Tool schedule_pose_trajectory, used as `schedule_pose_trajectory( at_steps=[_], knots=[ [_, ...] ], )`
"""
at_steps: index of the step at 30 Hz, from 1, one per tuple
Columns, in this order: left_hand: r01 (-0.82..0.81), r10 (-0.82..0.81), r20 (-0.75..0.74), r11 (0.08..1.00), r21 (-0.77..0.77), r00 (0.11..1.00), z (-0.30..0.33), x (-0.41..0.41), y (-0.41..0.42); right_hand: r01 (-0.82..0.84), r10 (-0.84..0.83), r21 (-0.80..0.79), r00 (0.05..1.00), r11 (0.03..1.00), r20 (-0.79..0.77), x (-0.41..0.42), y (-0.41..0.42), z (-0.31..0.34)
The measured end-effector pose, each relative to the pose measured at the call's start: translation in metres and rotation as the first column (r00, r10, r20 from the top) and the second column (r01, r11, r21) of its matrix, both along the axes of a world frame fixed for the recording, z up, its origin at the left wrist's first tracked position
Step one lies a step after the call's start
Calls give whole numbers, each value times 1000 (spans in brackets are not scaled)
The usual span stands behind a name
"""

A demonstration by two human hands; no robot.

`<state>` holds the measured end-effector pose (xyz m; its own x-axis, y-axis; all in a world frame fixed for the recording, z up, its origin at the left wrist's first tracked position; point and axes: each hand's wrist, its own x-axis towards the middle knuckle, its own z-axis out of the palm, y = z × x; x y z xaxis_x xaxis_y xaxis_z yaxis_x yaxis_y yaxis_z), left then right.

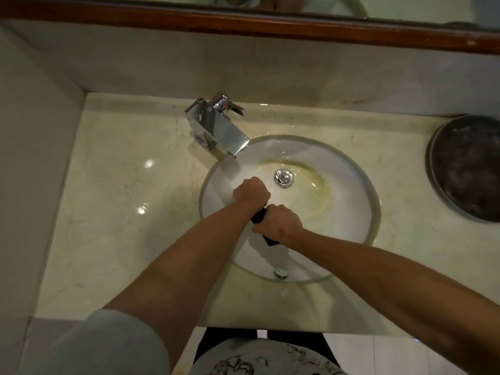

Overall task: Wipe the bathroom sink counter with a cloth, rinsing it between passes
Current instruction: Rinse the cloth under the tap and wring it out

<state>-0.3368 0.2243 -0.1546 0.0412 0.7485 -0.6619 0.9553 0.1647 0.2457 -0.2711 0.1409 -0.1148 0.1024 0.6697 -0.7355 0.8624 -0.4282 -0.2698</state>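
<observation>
cloth [259,215] is bunched dark, held over the sink [359,174] | gripped at both ends by left hand [251,191] and right hand [280,221], fists tight | long axis runs diagonal between them | looks like wringing, both equally near

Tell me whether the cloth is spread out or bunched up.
Bunched up. The dark cloth is twisted into a tight roll, gripped by the left hand and right hand over the sink.

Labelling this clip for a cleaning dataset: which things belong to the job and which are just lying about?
In use: dark cloth, gripped by left hand and right hand; glass basin; tap; counter.
Lying about: round dark dish; mirror frame.
</observation>
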Motion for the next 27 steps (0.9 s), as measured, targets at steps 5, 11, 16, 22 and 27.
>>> schedule_pose_trajectory(
  at_steps=[5,11,16,22,27],
  knots=[
    [33,-33,-6,996,84,999,17,2,15,307,-309,-54,911,950,-272,2,4,2],
    [8,-11,39,998,55,999,33,6,27,299,-300,-61,883,952,-361,4,-4,18],
    [-47,46,39,998,32,998,30,11,19,121,-118,193,993,974,-31,3,-17,17],
    [-365,421,324,904,-221,847,30,2,22,366,-333,0,845,931,-417,27,-21,27],
    [-114,880,460,472,-874,116,79,-41,11,424,-760,-675,50,603,-647,73,-36,49]
  ],
)
